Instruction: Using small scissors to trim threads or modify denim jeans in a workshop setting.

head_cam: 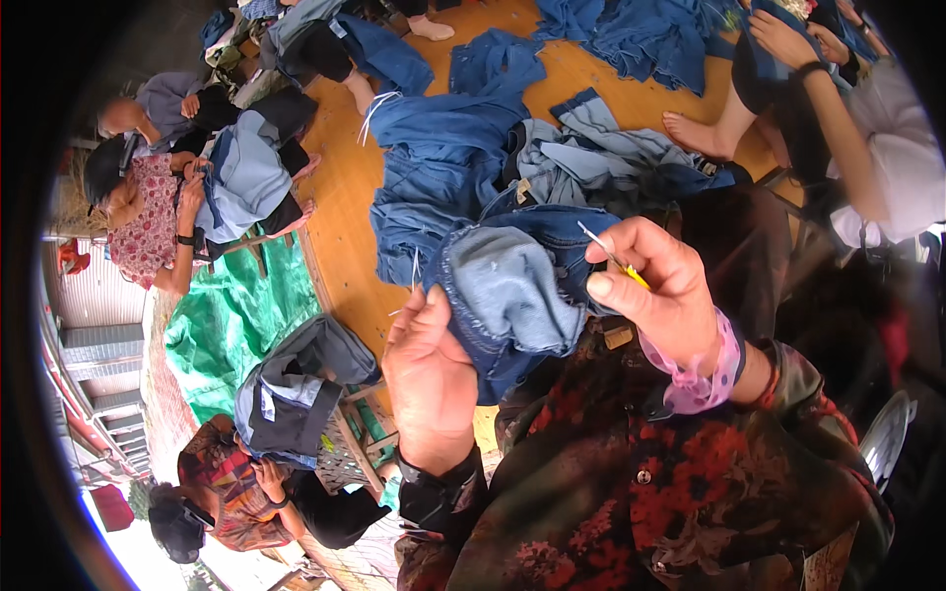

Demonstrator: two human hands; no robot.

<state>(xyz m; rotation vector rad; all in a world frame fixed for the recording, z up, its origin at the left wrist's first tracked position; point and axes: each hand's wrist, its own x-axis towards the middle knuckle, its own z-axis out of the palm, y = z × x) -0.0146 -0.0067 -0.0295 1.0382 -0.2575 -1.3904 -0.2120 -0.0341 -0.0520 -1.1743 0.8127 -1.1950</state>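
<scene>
A pair of blue denim jeans [510, 288] lies bunched in front of my chest, its pale inner side folded outward. The thumb and fingers of my left hand [432, 377] pinch its dark, frayed-looking edge. White threads [415, 270] stick up beside those fingertips. In my right hand [661, 295] is a small pair of thread snips [634, 276] with a yellow handle. Their metal tips point up and left, above the denim and apart from my left hand. My right palm hides part of the handle.
A pile of blue jeans [443, 155] spreads over the wooden platform [332, 221]. Paler denim [613, 159] lies to its right. Co-workers sit around with garments, including a person in a floral top [140, 221] and one at right [887, 140]. Green sheeting [236, 318] hangs at left.
</scene>
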